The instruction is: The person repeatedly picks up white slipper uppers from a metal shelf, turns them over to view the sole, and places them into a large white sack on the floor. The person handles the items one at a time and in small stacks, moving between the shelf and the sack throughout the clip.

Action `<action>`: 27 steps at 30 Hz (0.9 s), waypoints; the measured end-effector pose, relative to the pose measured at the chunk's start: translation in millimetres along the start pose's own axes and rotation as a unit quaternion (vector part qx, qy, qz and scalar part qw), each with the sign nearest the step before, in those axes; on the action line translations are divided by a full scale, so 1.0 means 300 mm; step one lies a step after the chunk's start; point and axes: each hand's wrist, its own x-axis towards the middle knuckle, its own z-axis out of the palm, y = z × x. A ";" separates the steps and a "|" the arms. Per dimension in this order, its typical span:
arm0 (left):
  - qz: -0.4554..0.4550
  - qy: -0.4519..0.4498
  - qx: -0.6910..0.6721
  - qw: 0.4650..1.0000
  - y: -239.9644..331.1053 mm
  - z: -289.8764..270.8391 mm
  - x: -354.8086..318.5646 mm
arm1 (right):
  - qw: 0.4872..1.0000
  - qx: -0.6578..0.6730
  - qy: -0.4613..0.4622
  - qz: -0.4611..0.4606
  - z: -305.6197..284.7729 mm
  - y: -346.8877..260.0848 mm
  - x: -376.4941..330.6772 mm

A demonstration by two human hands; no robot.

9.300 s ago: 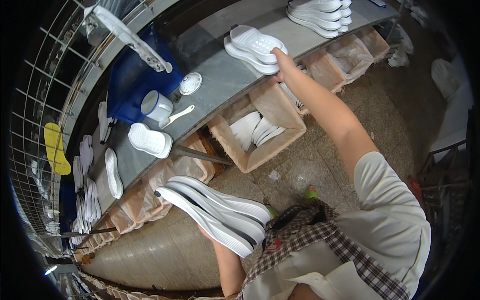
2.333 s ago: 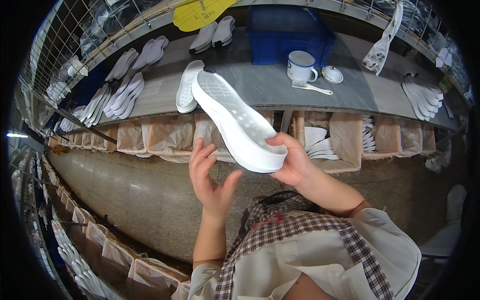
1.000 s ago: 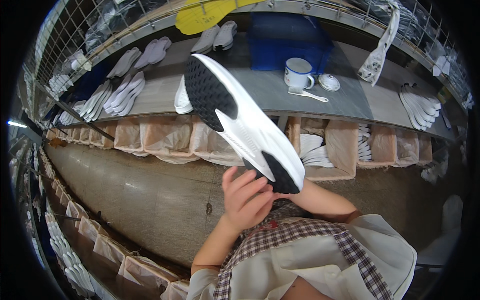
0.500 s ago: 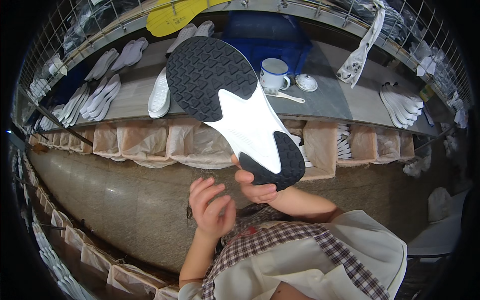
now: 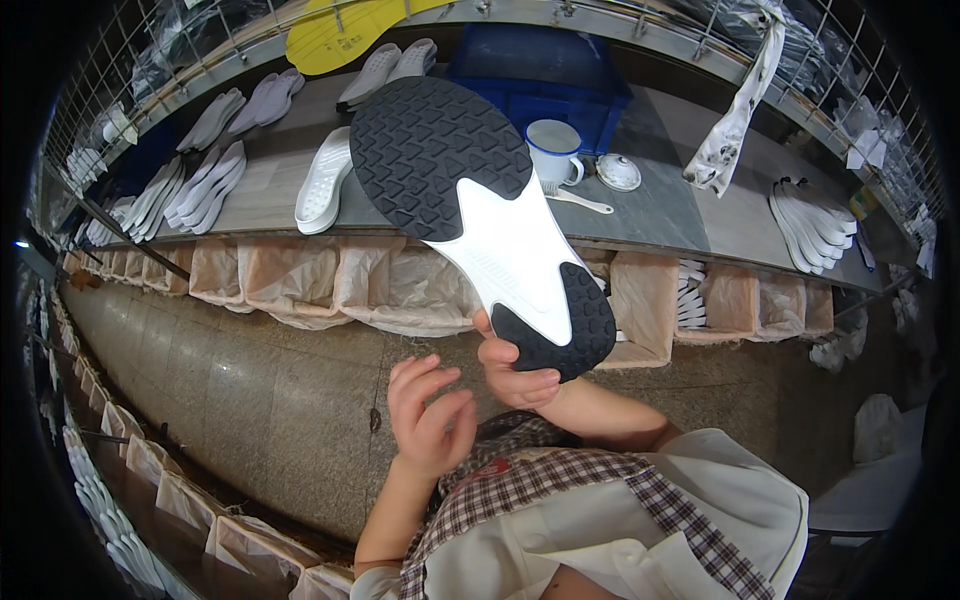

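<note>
The right hand (image 5: 525,372) pinches the heel end of a shoe sole (image 5: 510,245), its fingers curled over the heel's near-left rim; the thumb is hidden. The left hand (image 5: 432,415) is just beside and apart from the sole, fingers half bent and loosely parted. The sole is held tilted, in view overlapping the front edge of a grey bench (image 5: 645,215), with its toe end toward the upper left. Room for lateral movement lies to the left of the left hand, over the tiled floor (image 5: 270,390), as far as the lined bins (image 5: 640,300) beneath the bench. The sole's underside faces the viewer: black, arrow-patterned tread at forefoot and heel, with a smooth white star-pointed midsection between. In view, its left margin adjoins a white sole (image 5: 322,185) lying on the bench, and its right margin overlaps an enamel mug (image 5: 555,165). Beyond the right margin lie a white brush (image 5: 585,203) and a lid (image 5: 618,172); behind the mug stands a blue crate (image 5: 570,95).
</note>
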 end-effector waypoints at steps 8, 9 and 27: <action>-0.007 -0.023 0.029 0.999 0.022 0.043 0.002 | 1.000 0.004 0.017 -0.014 0.031 -0.030 -0.050; -0.015 -0.030 0.034 0.999 0.020 0.048 -0.001 | 0.996 -0.043 0.039 -0.060 0.034 -0.046 -0.060; -0.098 -0.242 0.073 0.963 -0.193 -0.084 -0.104 | 0.266 -0.702 0.627 -0.208 0.222 -0.708 -0.228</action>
